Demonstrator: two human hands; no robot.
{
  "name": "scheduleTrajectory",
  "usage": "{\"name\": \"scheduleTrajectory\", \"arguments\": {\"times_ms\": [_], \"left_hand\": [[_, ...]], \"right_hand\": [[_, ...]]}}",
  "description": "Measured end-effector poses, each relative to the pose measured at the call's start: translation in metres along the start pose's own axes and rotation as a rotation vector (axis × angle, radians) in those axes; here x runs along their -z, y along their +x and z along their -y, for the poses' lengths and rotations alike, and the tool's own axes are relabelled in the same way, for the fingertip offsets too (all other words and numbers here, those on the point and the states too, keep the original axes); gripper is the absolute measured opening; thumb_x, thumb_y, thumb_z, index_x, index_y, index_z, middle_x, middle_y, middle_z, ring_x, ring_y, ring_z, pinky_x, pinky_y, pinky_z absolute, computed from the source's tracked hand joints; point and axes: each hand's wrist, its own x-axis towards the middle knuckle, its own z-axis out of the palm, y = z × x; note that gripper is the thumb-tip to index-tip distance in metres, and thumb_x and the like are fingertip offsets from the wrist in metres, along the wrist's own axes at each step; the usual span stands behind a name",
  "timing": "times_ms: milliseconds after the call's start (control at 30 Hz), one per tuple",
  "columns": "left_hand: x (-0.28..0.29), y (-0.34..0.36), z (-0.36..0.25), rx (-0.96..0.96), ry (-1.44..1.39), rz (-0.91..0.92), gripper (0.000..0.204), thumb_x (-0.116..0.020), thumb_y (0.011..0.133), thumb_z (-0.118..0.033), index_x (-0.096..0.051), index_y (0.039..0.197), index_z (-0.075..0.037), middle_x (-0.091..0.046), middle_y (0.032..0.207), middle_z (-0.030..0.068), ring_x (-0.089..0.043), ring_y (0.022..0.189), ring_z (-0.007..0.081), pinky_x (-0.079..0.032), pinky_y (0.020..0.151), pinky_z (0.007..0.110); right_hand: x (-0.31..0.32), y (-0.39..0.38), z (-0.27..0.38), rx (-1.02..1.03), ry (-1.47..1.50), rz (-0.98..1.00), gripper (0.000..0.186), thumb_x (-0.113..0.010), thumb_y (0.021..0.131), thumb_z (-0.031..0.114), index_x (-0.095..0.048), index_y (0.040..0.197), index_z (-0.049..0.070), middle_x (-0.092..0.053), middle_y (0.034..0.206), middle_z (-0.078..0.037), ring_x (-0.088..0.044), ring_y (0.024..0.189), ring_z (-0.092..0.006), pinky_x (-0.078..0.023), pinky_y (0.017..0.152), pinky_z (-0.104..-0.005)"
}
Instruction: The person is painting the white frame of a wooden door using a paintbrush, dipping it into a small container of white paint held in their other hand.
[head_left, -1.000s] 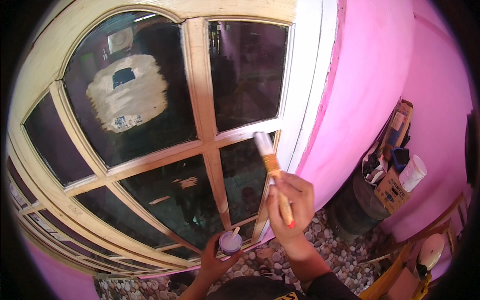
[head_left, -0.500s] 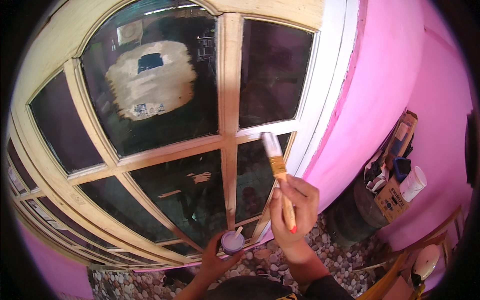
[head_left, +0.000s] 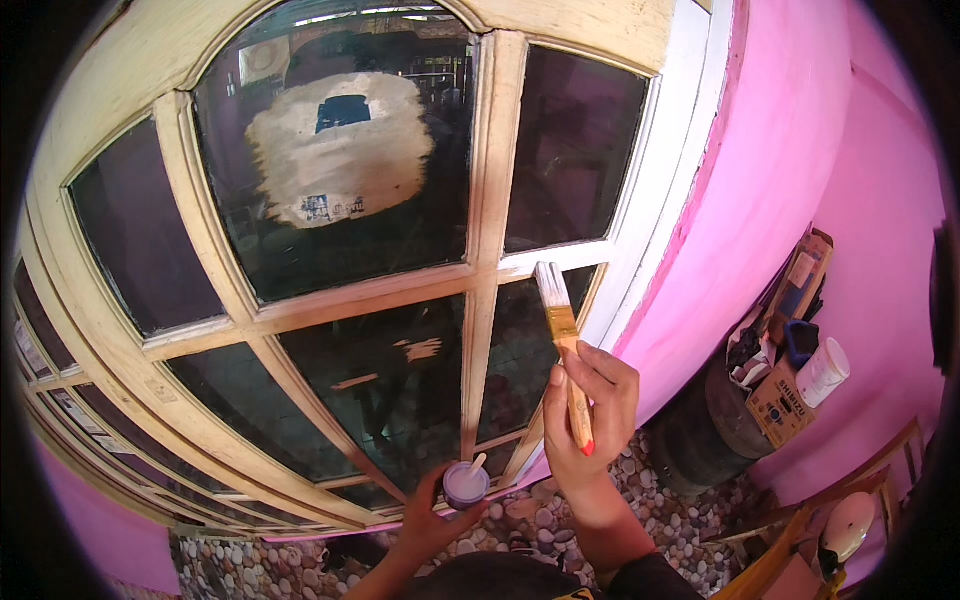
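My right hand (head_left: 592, 415) grips a paintbrush (head_left: 562, 325) by its wooden, red-tipped handle. White paint coats the bristles, which rest against the short crossbar (head_left: 525, 264) at the right of a wooden window frame. That bar is mostly white, as is the outer frame strip (head_left: 668, 130) beside it; the upright (head_left: 489, 170) and the other bars stay cream. Low in the middle, my left hand (head_left: 432, 525) is wrapped round a small cup of whitish paint (head_left: 466, 485). A flat wooden stick (head_left: 478, 464) leans inside the cup.
A pink wall (head_left: 770, 150) borders the frame at right. A dark barrel (head_left: 700, 425) carries a cardboard box (head_left: 780, 405), a white tub (head_left: 824, 370) and odds and ends. Pebbles (head_left: 640, 530) cover the ground. A wooden chair-like piece (head_left: 790, 540) stands at lower right.
The window has shifted slightly right in view as my head turned. The brush tip sits slightly farther right in view, still at the short crossbar. My left hand keeps the cup in place.
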Motion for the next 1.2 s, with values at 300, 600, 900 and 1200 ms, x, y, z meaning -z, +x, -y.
{"name": "scheduleTrajectory", "arguments": {"times_ms": [300, 600, 900, 1200], "left_hand": [[0.008, -0.003, 0.001, -0.01, 0.01, 0.012, 0.08, -0.093, 0.075, -0.023, -0.049, 0.137, 0.0, -0.065, 0.124, 0.0161, -0.065, 0.116, 0.0243, -0.05, 0.102, 0.037], [0.012, -0.005, -0.004, -0.027, 0.008, 0.003, 0.077, -0.094, 0.073, -0.019, -0.05, 0.134, 0.002, -0.063, 0.123, 0.0162, -0.063, 0.115, 0.0228, -0.05, 0.101, 0.036], [0.016, -0.007, -0.001, -0.01, 0.01, -0.024, 0.078, -0.094, 0.073, -0.021, -0.051, 0.133, 0.003, -0.064, 0.122, 0.0167, -0.064, 0.114, 0.0233, -0.051, 0.101, 0.037], [0.017, -0.005, -0.005, -0.019, 0.041, -0.009, 0.077, -0.092, 0.075, -0.022, -0.051, 0.135, 0.002, -0.065, 0.122, 0.016, -0.064, 0.114, 0.0235, -0.05, 0.101, 0.037]], "right_hand": [[-0.003, 0.003, 0.018, 0.064, 0.094, 0.051, 0.028, -0.077, 0.079, -0.01, -0.07, 0.105, -0.002, -0.066, 0.114, -0.02, -0.068, 0.098, -0.0333, -0.057, 0.083, -0.0372], [-0.014, 0.005, 0.021, 0.047, 0.056, 0.046, 0.026, -0.075, 0.082, -0.008, -0.069, 0.107, -0.001, -0.066, 0.109, -0.019, -0.067, 0.098, -0.0312, -0.056, 0.083, -0.0362], [-0.005, -0.001, 0.014, -0.006, -0.018, -0.03, 0.03, -0.077, 0.08, -0.009, -0.069, 0.108, -0.001, -0.066, 0.113, -0.019, -0.067, 0.101, -0.0327, -0.057, 0.084, -0.0365], [-0.009, -0.001, 0.023, 0.072, 0.092, 0.05, 0.029, -0.077, 0.08, -0.009, -0.069, 0.107, -0.001, -0.065, 0.112, -0.019, -0.068, 0.1, -0.0313, -0.057, 0.085, -0.0367]]}}
